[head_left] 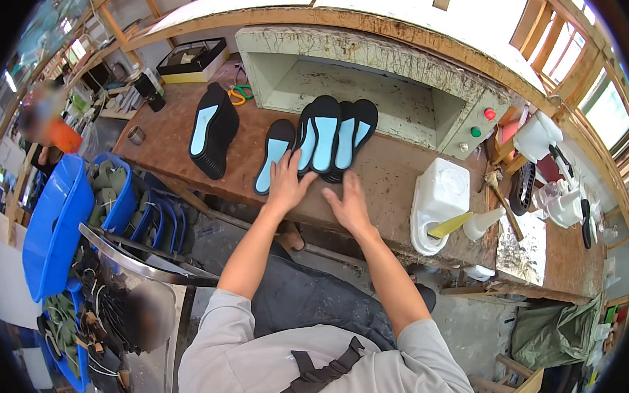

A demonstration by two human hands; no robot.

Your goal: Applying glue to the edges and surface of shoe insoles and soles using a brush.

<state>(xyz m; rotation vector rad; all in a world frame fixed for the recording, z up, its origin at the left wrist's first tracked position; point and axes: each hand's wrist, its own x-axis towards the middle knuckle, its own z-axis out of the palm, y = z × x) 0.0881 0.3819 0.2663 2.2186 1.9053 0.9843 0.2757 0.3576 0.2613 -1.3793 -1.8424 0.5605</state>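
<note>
Several black shoe insoles with light blue patches lie on the brown workbench in front of me. My left hand rests with its fingers stretched over the lower end of a single insole and against the fanned group beside it. At the near ends of that overlapping group of insoles is my right hand, fingers apart, its tips at or close to the heels. Whether they touch cannot be made out. To the left stands a neat stack of the same insoles.
A green box-like cabinet with buttons stands behind the insoles. On the right are a white container with a yellow spatula and a brush. Scissors lie far left; blue bins stand left of the workbench.
</note>
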